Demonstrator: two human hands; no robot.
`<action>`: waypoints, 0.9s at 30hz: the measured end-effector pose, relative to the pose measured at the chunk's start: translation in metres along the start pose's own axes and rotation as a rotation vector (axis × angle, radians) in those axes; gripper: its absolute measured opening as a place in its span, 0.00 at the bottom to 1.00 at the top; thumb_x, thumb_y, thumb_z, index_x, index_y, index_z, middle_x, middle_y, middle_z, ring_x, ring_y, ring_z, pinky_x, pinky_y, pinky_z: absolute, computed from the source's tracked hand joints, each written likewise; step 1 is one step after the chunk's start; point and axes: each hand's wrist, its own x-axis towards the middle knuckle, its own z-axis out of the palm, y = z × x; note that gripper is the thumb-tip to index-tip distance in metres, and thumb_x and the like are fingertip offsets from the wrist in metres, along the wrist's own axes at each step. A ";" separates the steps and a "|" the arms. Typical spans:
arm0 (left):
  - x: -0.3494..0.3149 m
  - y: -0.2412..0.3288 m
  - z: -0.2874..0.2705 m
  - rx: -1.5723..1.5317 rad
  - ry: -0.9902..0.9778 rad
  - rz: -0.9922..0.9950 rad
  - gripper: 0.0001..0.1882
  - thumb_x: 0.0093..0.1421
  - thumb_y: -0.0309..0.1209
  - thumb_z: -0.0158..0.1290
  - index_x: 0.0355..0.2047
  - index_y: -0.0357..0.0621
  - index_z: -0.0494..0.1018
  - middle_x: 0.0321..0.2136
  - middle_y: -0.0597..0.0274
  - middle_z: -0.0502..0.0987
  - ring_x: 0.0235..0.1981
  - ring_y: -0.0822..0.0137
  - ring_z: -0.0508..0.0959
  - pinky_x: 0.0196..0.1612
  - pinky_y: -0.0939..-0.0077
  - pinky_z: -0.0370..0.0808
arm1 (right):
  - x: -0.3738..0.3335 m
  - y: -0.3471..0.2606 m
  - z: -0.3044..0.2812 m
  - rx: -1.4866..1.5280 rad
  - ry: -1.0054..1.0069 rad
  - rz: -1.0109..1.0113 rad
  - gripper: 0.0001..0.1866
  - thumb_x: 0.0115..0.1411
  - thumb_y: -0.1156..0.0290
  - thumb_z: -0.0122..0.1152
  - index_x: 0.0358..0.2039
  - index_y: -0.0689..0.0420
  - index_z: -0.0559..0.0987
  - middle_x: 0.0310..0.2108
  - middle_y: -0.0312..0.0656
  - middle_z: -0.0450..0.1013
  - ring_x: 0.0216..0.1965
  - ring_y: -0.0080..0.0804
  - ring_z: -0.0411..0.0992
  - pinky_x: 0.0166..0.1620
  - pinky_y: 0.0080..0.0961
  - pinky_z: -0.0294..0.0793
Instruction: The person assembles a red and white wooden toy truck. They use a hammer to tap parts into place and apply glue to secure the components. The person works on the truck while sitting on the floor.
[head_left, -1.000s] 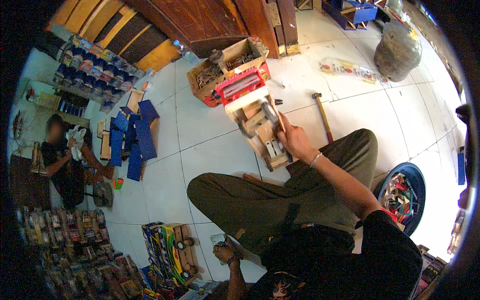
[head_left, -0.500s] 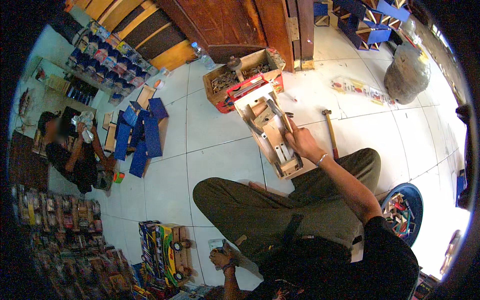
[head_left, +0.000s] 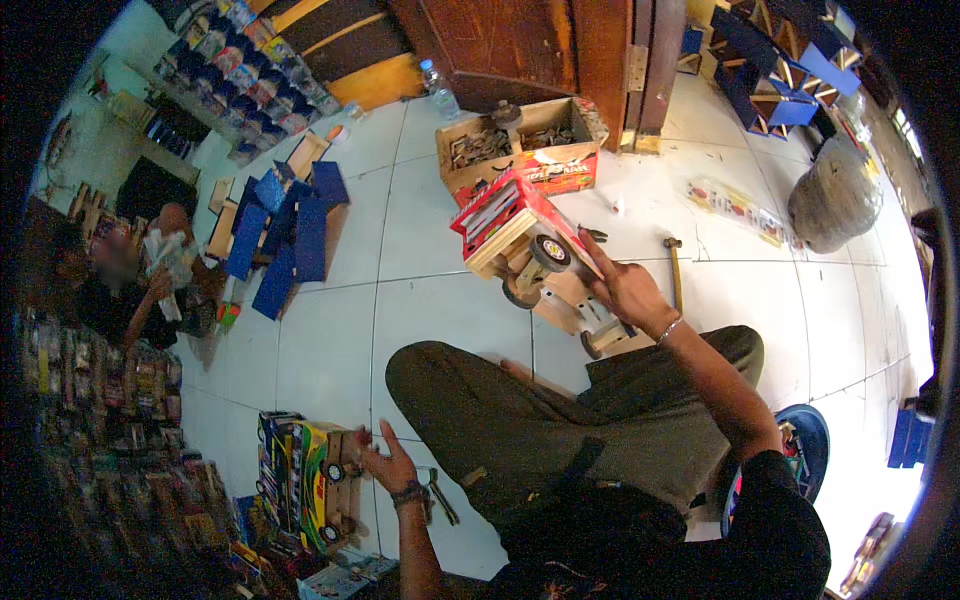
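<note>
My right hand (head_left: 632,297) grips a wooden toy truck (head_left: 515,222) by its side, above my crossed legs. The truck is tilted up, with its red printed body, a wheel and bare wooden underside showing. My left hand (head_left: 388,460) hovers at the lower left with its fingers spread and nothing in them. Close beside it, several painted toy trucks (head_left: 318,465) lie together on their sides. A metal hand tool with two handles (head_left: 443,502) lies on the tiles by my left wrist; its exact kind cannot be made out. Right of my right hand lies a hammer (head_left: 676,275).
Beyond the truck stands a wooden box (head_left: 568,172) of small wood pieces, with a bottle (head_left: 438,90) nearby. Blue panels (head_left: 305,235) are piled left, near another seated person (head_left: 150,285). A dark tub (head_left: 812,440) sits by my right elbow, a sack (head_left: 835,195) farther off.
My right hand has tipped the truck so its red side shows. My left hand has left the floor and opened near the painted trucks; the metal tool now lies uncovered. The view has shifted.
</note>
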 end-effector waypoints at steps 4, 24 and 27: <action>0.029 0.094 0.022 -0.450 -0.192 0.204 0.20 0.65 0.36 0.56 0.50 0.37 0.65 0.42 0.56 0.71 0.43 0.65 0.72 0.46 0.71 0.72 | 0.010 -0.001 -0.001 -0.240 -0.041 -0.126 0.42 0.64 0.55 0.54 0.71 0.47 0.43 0.43 0.59 0.74 0.23 0.51 0.76 0.26 0.44 0.79; 0.129 0.179 0.240 -0.417 -0.732 0.393 0.21 0.64 0.40 0.57 0.51 0.46 0.66 0.44 0.57 0.75 0.43 0.64 0.78 0.41 0.68 0.78 | -0.042 -0.002 0.063 -0.841 -0.360 -0.332 0.40 0.60 0.62 0.52 0.70 0.59 0.50 0.72 0.54 0.43 0.38 0.36 0.77 0.39 0.40 0.75; 0.176 0.221 0.278 -0.403 -0.603 0.573 0.19 0.62 0.33 0.58 0.51 0.46 0.66 0.42 0.55 0.79 0.43 0.61 0.81 0.41 0.65 0.80 | -0.041 -0.014 0.033 -0.607 -0.526 -0.192 0.45 0.60 0.53 0.57 0.71 0.56 0.49 0.71 0.49 0.46 0.49 0.38 0.73 0.43 0.41 0.73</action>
